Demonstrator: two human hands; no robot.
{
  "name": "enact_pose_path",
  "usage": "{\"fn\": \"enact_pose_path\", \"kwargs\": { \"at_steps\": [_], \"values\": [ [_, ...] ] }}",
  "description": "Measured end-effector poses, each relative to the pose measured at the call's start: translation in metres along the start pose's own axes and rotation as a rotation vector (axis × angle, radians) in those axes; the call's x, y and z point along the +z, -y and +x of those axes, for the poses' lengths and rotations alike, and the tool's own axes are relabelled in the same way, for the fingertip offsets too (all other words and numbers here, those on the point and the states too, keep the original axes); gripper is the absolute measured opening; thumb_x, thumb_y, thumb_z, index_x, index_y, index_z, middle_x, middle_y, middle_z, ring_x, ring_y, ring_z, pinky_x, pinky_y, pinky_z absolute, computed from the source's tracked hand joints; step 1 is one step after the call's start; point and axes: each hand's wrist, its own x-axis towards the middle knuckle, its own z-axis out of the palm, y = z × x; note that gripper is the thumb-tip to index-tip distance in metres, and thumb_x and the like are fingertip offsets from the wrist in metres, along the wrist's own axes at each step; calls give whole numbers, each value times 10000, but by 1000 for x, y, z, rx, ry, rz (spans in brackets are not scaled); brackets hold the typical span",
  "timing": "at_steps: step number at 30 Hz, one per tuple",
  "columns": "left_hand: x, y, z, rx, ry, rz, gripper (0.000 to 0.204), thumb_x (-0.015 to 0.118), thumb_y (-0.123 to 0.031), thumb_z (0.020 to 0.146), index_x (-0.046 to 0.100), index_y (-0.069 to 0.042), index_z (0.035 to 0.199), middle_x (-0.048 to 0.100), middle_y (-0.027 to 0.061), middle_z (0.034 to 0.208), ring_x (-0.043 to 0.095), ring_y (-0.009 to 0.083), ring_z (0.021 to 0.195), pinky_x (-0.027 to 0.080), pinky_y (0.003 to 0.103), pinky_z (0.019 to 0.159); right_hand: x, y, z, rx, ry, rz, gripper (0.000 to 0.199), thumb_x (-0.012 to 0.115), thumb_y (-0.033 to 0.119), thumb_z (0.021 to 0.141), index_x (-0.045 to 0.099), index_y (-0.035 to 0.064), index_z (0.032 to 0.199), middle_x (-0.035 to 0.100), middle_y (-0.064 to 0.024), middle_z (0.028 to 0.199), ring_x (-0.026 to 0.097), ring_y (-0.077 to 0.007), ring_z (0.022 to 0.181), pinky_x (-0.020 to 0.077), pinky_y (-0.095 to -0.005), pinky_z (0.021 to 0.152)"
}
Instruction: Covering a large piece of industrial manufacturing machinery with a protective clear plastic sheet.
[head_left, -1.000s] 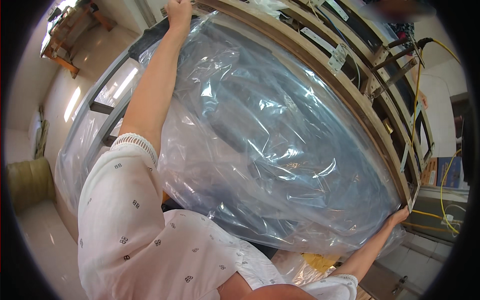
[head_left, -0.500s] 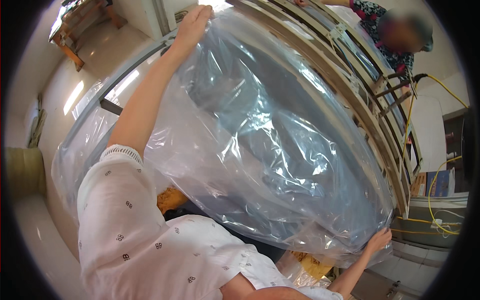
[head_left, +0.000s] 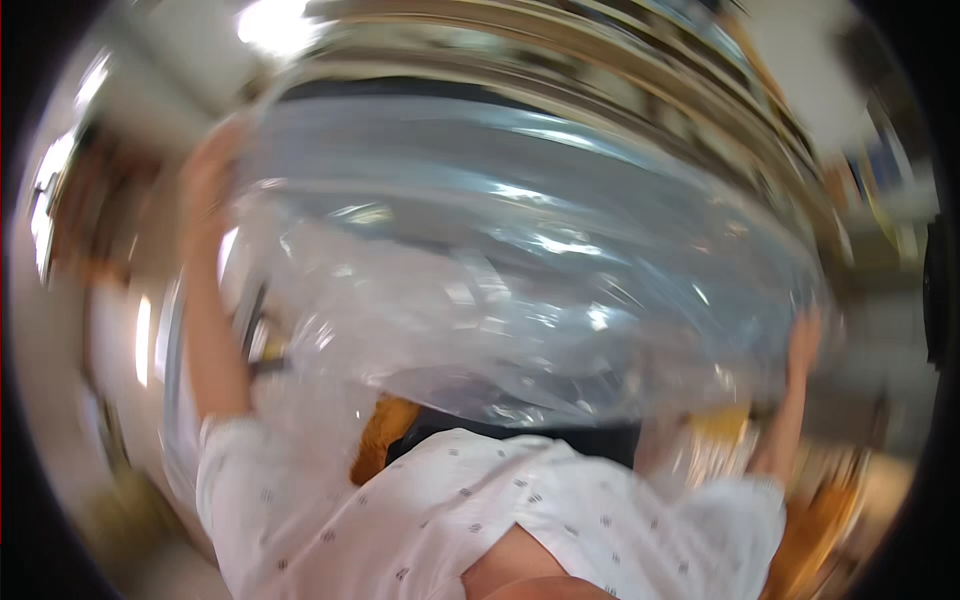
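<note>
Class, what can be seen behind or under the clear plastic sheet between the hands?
Through the clear plastic sheet, a blue-grey area shows, its shape unclear; a black strip shows along the far edge. Folds, glare and motion blur hide whatever else it covers.

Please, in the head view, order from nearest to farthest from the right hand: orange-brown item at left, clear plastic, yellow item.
1. Clear plastic, at the right hand.
2. Yellow item, below and left of the hand.
3. Orange-brown item, much farther left.
</note>
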Motion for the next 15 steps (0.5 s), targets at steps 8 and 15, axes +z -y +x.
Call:
{"fn": "enact_pose_path", "kwargs": {
  "at_steps": [8, 15],
  "values": [
    [-188, 2, 159, 87, -264, 1571, 404, 563, -312, 847, 576, -73, 1173, 590, 116, 1146, 570, 294, 1007, 436, 334, 879, 27, 77, -43, -441, 60, -90, 527, 437, 387, 886, 358, 161, 1355, 299, -91, 1425, 252, -368, 1300, 219, -507, 1034],
    [179, 0, 7, 678, 645, 989, 309, 488, -211, 921, 528, -7, 1149, 544, 152, 1142, 525, 262, 1069, 405, 341, 890, 29, 24, -19, -237, -105, 71, 642, 402, 454, 890, 338, -20, 1319, 299, -221, 1389, 254, -349, 1301, 235, -492, 1030]
  ]
}}
